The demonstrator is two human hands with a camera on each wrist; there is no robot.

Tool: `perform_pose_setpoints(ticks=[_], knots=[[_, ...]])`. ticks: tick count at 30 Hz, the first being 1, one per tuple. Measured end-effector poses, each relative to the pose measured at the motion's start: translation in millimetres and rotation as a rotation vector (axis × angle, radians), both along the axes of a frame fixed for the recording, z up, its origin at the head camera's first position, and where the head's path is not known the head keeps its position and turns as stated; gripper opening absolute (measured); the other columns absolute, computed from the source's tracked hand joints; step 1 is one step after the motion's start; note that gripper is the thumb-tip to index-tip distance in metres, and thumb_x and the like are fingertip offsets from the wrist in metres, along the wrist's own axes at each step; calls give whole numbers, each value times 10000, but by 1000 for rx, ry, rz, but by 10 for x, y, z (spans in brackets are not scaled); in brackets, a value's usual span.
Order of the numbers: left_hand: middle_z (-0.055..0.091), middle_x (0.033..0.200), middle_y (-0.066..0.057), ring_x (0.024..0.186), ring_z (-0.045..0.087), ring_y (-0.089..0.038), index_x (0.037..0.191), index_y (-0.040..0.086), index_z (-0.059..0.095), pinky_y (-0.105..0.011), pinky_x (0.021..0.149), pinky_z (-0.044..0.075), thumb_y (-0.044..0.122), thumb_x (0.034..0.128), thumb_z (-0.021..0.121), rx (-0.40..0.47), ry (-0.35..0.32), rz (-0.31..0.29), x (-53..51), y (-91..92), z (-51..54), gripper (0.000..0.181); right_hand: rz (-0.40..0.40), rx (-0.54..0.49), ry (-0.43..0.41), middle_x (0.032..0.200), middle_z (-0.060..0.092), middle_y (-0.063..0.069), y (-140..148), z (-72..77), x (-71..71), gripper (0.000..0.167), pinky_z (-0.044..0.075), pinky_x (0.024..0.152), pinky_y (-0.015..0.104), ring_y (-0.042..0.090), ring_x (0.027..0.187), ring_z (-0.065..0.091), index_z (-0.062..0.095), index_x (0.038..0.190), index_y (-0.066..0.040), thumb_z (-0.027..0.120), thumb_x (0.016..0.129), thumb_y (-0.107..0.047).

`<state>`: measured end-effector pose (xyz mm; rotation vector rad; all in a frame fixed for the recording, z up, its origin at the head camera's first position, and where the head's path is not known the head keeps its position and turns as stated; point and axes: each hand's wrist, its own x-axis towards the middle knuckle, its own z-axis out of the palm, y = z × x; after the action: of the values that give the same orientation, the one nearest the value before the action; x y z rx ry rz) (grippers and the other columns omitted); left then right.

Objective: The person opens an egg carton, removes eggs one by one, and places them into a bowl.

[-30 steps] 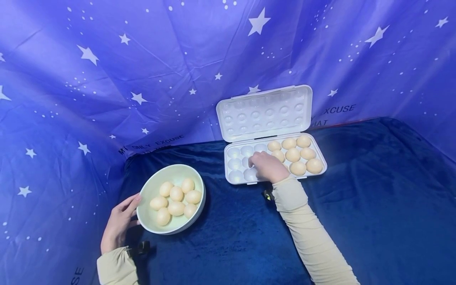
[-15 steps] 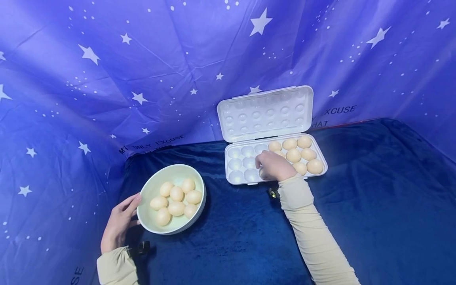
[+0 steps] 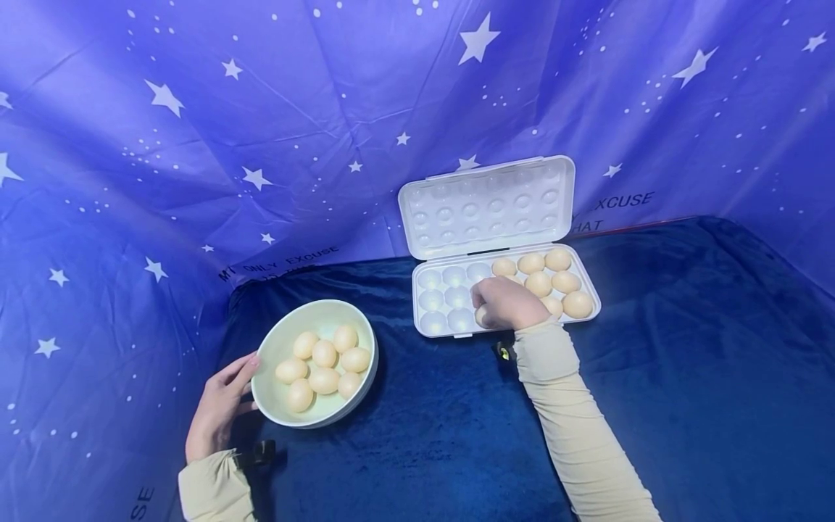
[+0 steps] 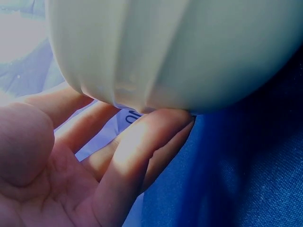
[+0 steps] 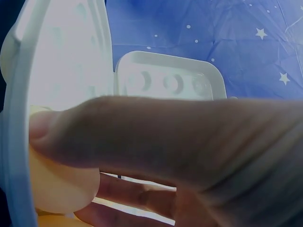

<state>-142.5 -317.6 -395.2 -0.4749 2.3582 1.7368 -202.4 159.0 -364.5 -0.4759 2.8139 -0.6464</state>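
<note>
At the left in the head view, my left hand holds a pale green bowl by its side, thumb at the rim. Its fingertips touch the ribbed outer wall in the left wrist view. Several light brown eggs lie in the bowl. My right hand is over the front row of a white egg carton and pinches an egg, with the thumb on it in the right wrist view. Several eggs fill cups on the carton's right side. The hand hides some cups; left-hand cups hold nothing.
The carton's lid stands raised at the back, near a purple-blue curtain with white stars. Dark blue cloth covers the table between and in front of the bowl and carton.
My right hand has shifted slightly to the right over the carton's front row, and an egg now shows by its fingertips. The left hand and bowl stay in place.
</note>
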Motion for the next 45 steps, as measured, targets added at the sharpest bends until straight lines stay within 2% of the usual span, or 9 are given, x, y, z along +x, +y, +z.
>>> perform_pose_setpoints(ticks=[6,19,25,32,35,38,41,45], knots=[[638,928,275,844,669,15,1366,179,562,-287,669,603,399,993,599,0,0,-4,-8,-6,-1,435,2,-5,-12,747,570,50,5,8,-4,189,421,607,298,200,669,492,642,777,-64,575,656,64],[643,928,271,842,673,13,1238,290,614,-287,661,603,390,994,602,12,3,-4,-6,-14,-7,264,15,8,4,875,658,95,44,-20,-8,293,513,684,357,213,711,557,682,952,-18,635,671,53],[647,924,268,836,674,12,1197,316,626,-287,656,603,383,991,608,19,9,3,-2,-8,-4,217,1,-6,14,802,604,74,43,-28,-34,203,469,633,330,209,686,516,657,848,-52,614,655,-5],[647,922,269,842,675,17,1218,298,619,-294,664,606,386,991,607,15,10,5,3,-4,-6,244,-25,-44,31,674,455,4,35,-17,-43,82,369,536,290,163,603,425,569,703,-92,605,662,-30],[648,924,267,845,675,17,1263,262,608,-295,666,606,388,991,607,14,10,3,6,-3,-5,300,-30,-64,58,709,504,15,26,5,-36,60,425,563,312,171,647,472,602,719,-77,595,672,-41],[650,926,264,844,676,15,1282,244,604,-295,666,606,391,989,608,14,11,2,8,-2,-6,327,-26,-94,107,850,611,75,13,30,-30,145,517,706,375,216,779,560,679,843,-39,618,715,-70],[651,928,260,841,678,11,1285,238,606,-298,663,607,384,990,609,14,17,3,5,-2,-10,329,-20,-132,165,957,636,129,-22,57,-34,223,521,805,428,267,863,588,703,946,-5,655,750,-101],[649,928,264,841,678,11,1279,248,606,-298,662,606,386,989,611,14,15,6,3,-3,-13,321,-9,-185,251,1021,643,141,-106,96,-30,304,519,824,438,294,904,605,709,1011,3,694,736,-126]])
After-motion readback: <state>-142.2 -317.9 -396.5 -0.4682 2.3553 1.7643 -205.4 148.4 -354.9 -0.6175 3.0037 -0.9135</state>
